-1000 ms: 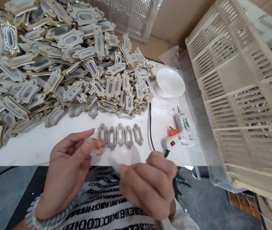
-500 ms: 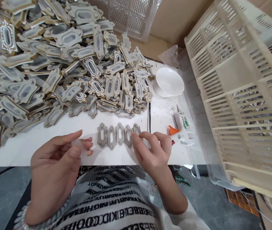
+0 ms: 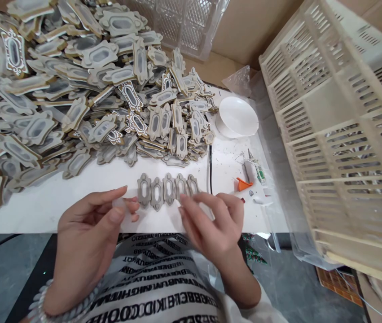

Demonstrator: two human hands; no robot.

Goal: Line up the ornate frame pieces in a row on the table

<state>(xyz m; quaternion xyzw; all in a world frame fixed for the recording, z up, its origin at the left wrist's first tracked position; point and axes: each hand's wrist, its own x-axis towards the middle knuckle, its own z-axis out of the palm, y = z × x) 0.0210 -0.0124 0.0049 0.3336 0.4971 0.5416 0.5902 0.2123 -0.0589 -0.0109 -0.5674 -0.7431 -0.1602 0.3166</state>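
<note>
My left hand [image 3: 93, 224] is closed, pinching a small translucent plastic piece [image 3: 119, 204] between thumb and fingers above the table's front edge. Several small grey frames [image 3: 157, 193] with oval openings lie side by side in a row in front of me. Over the right end of that row hovers my right hand [image 3: 212, 220], its fingertips drawn together near the front of the frames. Whatever they may pinch is too small or blurred to make out. The fingers partly cover the lower ends of the rightmost frames [image 3: 193, 184].
A large heap of similar frames [image 3: 99, 54] fills the table's left and back. On the right are a white bowl [image 3: 238, 117], an orange piece [image 3: 243, 184], small scraps and a tall beige slatted crate [image 3: 318, 103]. A clear plastic tray [image 3: 187, 27] leans behind.
My left hand has shifted right, closer to the row, with the plastic piece. My right hand's fingertips have come back slightly toward me and to the left, away from the rightmost frames.
</note>
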